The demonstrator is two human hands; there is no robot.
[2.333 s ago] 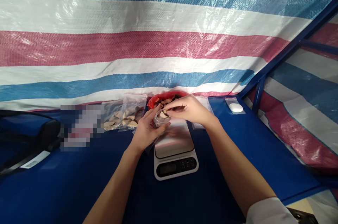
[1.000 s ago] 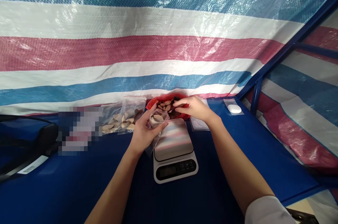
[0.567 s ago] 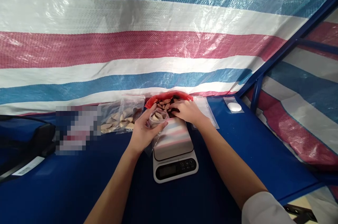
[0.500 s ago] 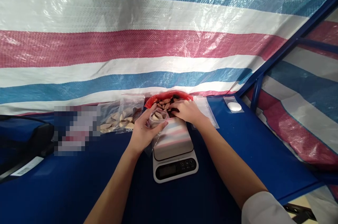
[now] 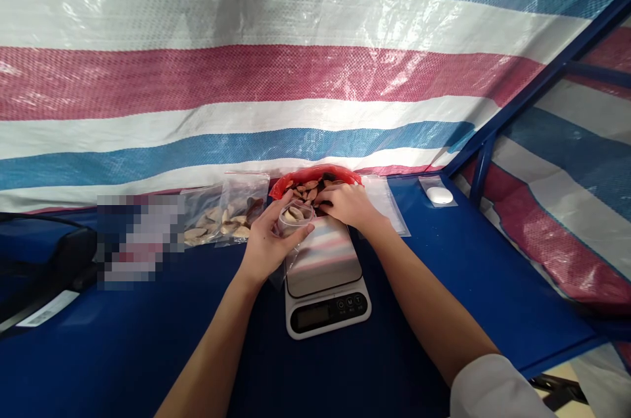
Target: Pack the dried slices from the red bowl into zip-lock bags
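Note:
A small clear plastic cup (image 5: 284, 228) with pale, flat pieces (image 5: 294, 213) in it is gripped by my left hand (image 5: 262, 248), over the back left of the kitchen scale (image 5: 325, 260). Behind the scale lies an open red plastic bag (image 5: 315, 172) filled with brown, flat, shell-like pieces (image 5: 306, 189). My right hand (image 5: 351, 209) reaches into this bag from the right. Its fingers are bent together among the brown pieces, and their tips are partly hidden, so what they hold cannot be made out.
Clear zip bags of pale pieces (image 5: 217, 217) lie left of my left hand. On the right are a flat clear bag (image 5: 387, 204) and a white oval object (image 5: 439, 195) on a small bag. Striped sheeting (image 5: 276, 76) rises behind the blue table (image 5: 444, 273).
The view has shifted slightly. My left hand still holds the cup, and my right hand stays in the red bag with its fingers slightly shifted.

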